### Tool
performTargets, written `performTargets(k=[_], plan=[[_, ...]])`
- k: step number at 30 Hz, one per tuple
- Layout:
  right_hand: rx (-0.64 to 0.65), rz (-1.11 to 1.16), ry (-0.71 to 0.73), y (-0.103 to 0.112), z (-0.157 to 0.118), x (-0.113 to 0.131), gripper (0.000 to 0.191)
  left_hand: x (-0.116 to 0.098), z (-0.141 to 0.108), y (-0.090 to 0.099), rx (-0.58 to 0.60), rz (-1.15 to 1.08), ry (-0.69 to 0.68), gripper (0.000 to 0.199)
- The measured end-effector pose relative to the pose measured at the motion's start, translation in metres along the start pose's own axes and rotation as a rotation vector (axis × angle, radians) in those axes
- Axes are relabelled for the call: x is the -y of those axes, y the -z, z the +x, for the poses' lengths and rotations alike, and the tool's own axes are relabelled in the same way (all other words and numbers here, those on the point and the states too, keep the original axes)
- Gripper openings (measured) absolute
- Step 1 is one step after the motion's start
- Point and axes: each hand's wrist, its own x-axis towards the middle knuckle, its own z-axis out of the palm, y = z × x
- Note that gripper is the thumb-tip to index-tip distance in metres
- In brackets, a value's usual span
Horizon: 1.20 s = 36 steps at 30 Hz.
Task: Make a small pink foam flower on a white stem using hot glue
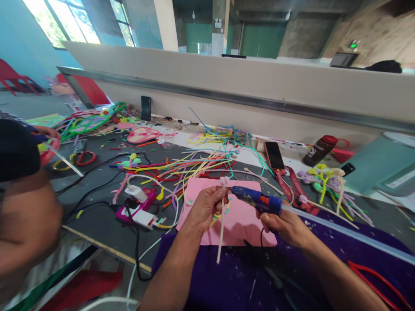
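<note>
My left hand (209,206) pinches a cream pipe cleaner stem (221,237) that hangs down below the fingers. At its top sits a small pale pink fuzzy flower (224,181). My right hand (281,222) is wrapped around the grip of a blue hot glue gun (256,199), whose nozzle meets the stem just under the flower. A long clear glue stick (343,233) runs out of the gun's back end. Beneath both hands lies a pink foam sheet (191,194) with some yellow and teal bits on it.
Loose pipe cleaners (194,164) cover the table's middle. A magenta power strip (147,203) with plugs and cables lies left. Right are a phone (274,155), a dark bottle (319,151) and a teal bin (378,166). A co-worker's arm (29,216) is at far left, near scissors (84,158).
</note>
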Motion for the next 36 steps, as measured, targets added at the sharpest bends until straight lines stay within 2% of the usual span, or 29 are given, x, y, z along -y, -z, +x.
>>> performTargets(k=[3, 7, 10, 13, 16, 18, 23, 25, 28, 32, 36], plan=[[-0.043, -0.041, -0.028, 0.008, 0.001, 0.001, 0.038, -0.001, 0.001, 0.001, -0.031, -0.016, -0.01, 0.021], [-0.126, -0.503, 0.035, 0.012, 0.013, -0.004, 0.026, -0.004, 0.003, 0.005, -0.064, -0.098, 0.005, 0.02], [-0.074, -0.835, -0.013, 0.001, 0.023, -0.021, 0.02, -0.005, 0.003, 0.006, -0.046, -0.142, 0.006, 0.018], [-0.02, -0.975, -0.121, -0.014, 0.028, -0.041, 0.023, -0.004, 0.002, 0.005, -0.021, -0.147, 0.015, 0.017], [0.076, -0.96, -0.147, -0.021, 0.029, -0.05, 0.029, -0.001, 0.001, 0.0, -0.01, -0.097, 0.044, 0.018], [0.081, -0.882, -0.093, -0.018, 0.028, -0.047, 0.032, 0.001, 0.0, -0.004, 0.011, -0.062, 0.068, 0.019], [-0.225, -0.391, 0.233, -0.003, 0.023, -0.02, 0.018, 0.011, 0.001, -0.013, 0.06, -0.006, 0.145, 0.019], [-0.284, -0.29, 0.338, -0.003, 0.02, -0.012, 0.017, 0.015, 0.001, -0.017, 0.084, 0.009, 0.195, 0.02], [-0.294, -0.34, 0.431, -0.008, 0.018, -0.011, 0.016, 0.02, 0.001, -0.022, 0.119, 0.016, 0.245, 0.02], [-0.254, -0.451, 0.485, -0.014, 0.018, -0.018, 0.014, 0.023, 0.0, -0.027, 0.12, 0.03, 0.251, 0.021], [-0.176, -0.431, 0.406, -0.003, 0.019, -0.013, 0.01, 0.023, 0.001, -0.026, 0.147, 0.089, 0.241, 0.023]])
